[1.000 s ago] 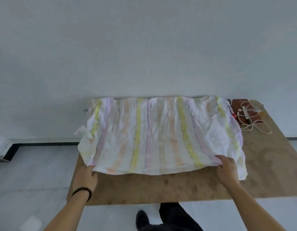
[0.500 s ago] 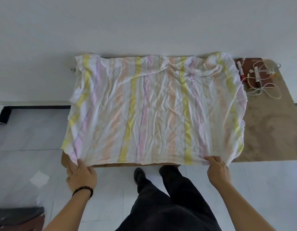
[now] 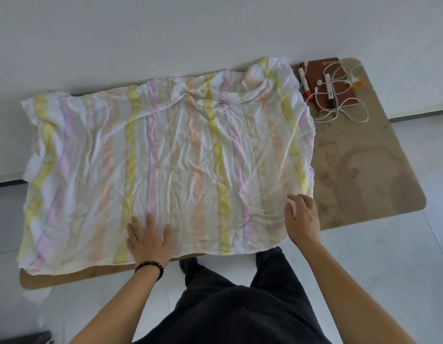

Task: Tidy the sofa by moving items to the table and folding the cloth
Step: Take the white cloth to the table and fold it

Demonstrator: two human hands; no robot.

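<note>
Head view: a wrinkled white cloth [image 3: 178, 157] with yellow, pink and orange stripes lies spread open on a brown wooden table [image 3: 364, 170] with rounded corners. It covers the left and middle of the tabletop and leaves the right end bare. Along the near left side a thin strip of table shows below the cloth's edge. Further right that edge reaches the table's rim, or hangs a little past it.

The left hand [image 3: 148, 240] lies palm down on the cloth near its front edge, left of the middle. Its fingers [image 3: 149, 219] are straight and slightly spread, and a dark bead bracelet [image 3: 151, 265] circles the wrist. The right hand [image 3: 303, 222] rests on the cloth at its near right corner. Its fingers [image 3: 293, 198] are bent, with the tips on the fabric; I cannot tell whether they pinch a fold or only touch it.

At the far right corner of the table, just beside the cloth, lies a reddish-brown notebook [image 3: 344, 95]. A red-capped marker [image 3: 303, 81] lies by its left edge and a black-capped marker [image 3: 329, 91] lies on its cover. A white cable [image 3: 357, 115] loops loosely over the notebook and onto the wood.

Dark trousers [image 3: 240, 306] and a dark shoe [image 3: 188, 263] show below the table edge, over a pale floor [image 3: 389, 256]. A white wall [image 3: 166, 33] stands behind.
</note>
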